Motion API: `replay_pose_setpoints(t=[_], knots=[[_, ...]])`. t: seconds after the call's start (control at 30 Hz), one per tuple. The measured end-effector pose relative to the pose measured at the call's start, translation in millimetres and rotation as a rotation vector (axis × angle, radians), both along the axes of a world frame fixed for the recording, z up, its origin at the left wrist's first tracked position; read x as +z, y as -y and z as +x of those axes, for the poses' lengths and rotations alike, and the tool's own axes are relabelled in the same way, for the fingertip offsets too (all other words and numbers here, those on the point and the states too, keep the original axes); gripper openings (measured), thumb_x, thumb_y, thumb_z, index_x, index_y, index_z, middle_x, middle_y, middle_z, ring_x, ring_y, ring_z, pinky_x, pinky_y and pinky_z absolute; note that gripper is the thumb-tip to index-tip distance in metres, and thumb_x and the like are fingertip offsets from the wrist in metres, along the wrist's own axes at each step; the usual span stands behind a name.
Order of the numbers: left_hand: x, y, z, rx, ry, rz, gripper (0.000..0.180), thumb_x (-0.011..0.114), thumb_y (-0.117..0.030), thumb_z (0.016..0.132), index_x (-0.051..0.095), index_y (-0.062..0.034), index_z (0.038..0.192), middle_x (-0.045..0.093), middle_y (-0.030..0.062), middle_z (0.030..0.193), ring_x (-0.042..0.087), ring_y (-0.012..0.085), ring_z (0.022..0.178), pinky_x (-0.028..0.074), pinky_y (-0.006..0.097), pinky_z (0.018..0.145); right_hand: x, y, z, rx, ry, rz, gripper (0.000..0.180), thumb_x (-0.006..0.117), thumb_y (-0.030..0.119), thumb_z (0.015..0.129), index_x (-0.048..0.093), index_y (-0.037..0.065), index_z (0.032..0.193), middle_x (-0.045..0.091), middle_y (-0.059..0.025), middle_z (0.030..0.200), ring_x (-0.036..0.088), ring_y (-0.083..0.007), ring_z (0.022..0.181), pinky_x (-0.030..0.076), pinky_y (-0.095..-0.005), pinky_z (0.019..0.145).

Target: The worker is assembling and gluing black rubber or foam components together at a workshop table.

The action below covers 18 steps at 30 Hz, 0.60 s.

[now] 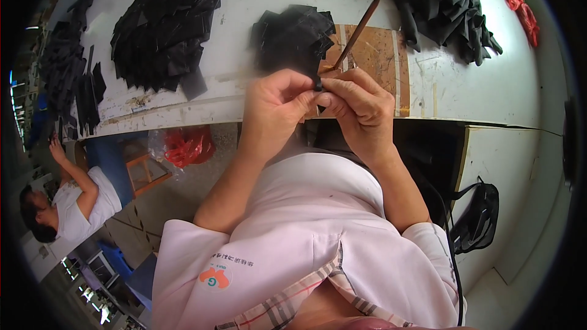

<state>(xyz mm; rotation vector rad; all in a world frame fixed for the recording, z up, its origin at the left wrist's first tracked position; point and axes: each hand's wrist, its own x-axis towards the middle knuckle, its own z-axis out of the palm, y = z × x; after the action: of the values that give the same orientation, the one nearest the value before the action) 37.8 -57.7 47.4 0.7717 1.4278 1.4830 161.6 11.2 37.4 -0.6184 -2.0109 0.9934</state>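
My left hand (276, 102) and my right hand (362, 102) meet over the table's front edge, fingertips closed together. Between them they pinch a small black piece (318, 85), mostly hidden by the fingers. A long brown stick (359, 29) with a tapered end slants up and away from behind my right fingers. Whether that hand holds it or it rests on the table, I cannot tell. Just beyond my fingers lies a pile of thin black pieces (292, 36). Beside it, partly behind my right hand, is a brown board (374, 55) with pale strips.
On the white table (477, 88) are a large black heap (168, 27) at left, more black pieces (64, 67) farther left, and a black pile (440, 9) at far right. Red bags (520, 9) lie at the right edge. Another person (79, 201) sits at left. A black bag (480, 217) hangs at right.
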Motion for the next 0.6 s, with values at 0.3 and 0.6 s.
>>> replay_pose_setpoints(t=[0.3,0.6], knots=[[-9.4,6.6,-4.2,-0.009,-0.2,-0.093,0.005,0.059,0.004,0.075,0.055,0.0017,0.078,0.055,0.0007,0.062,0.049,0.0031,0.053,0.041,0.016,0.047,-8.0,4.6,-9.2,-0.061,0.039,0.09,0.01,0.064,0.003,0.069,0.058,0.003,0.076,0.05,-0.0081,0.064,0.053,-0.024,0.054,0.044,-0.0321,0.046],[-14.1,-9.1,-2.5,0.206,0.193,-0.006,0.021,0.053,0.009,0.07,0.049,-0.0007,0.088,0.059,0.0089,0.079,0.05,0.006,0.06,0.038,0.017,0.051,-17.9,-4.9,-15.7,-0.221,0.063,-0.218,0.011,0.059,-0.001,0.065,0.059,-0.001,0.076,0.052,-0.0071,0.066,0.053,-0.015,0.056,0.043,-0.0249,0.049]])
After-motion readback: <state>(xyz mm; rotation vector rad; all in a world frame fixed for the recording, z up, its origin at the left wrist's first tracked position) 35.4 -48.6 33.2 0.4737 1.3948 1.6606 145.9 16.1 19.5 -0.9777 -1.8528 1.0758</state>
